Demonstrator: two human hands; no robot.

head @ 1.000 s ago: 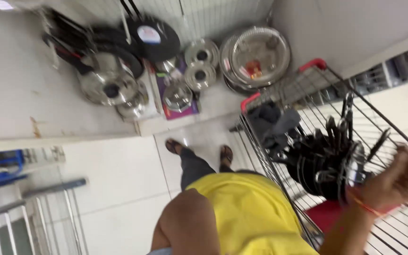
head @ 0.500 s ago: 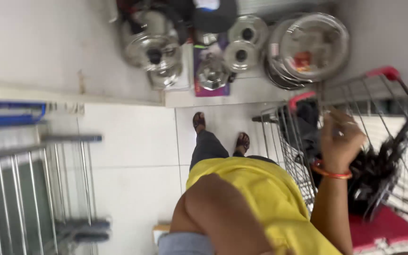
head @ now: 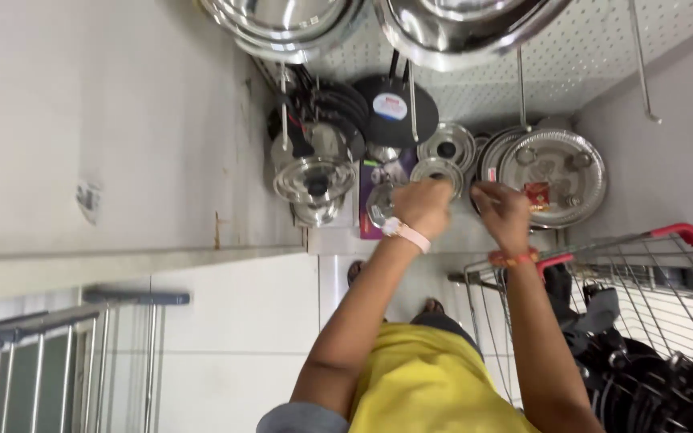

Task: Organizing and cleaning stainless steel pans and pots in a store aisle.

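Both my arms reach toward a pegboard display of steel cookware. My left hand (head: 423, 207), wearing a pale pink watch, is closed at the lower rim of a small round steel lid (head: 436, 171). My right hand (head: 503, 212), with an orange bangle at the wrist, has its fingers bent beside it, close to the edge of a large round steel tray (head: 553, 167). Whether the right hand grips anything is unclear. I wear a yellow top (head: 427, 377).
A wire shopping cart with red handle (head: 675, 232) stands at the right, loaded with black pans (head: 643, 377). Black pans (head: 391, 104), glass lids (head: 314, 176) and big steel vessels (head: 298, 24) hang on the display. Another metal cart frame (head: 42, 337) is at lower left.
My right hand left the cart and rose to the display. My left hand came up beside it to the small lid. The view tilted up toward the hanging cookware.
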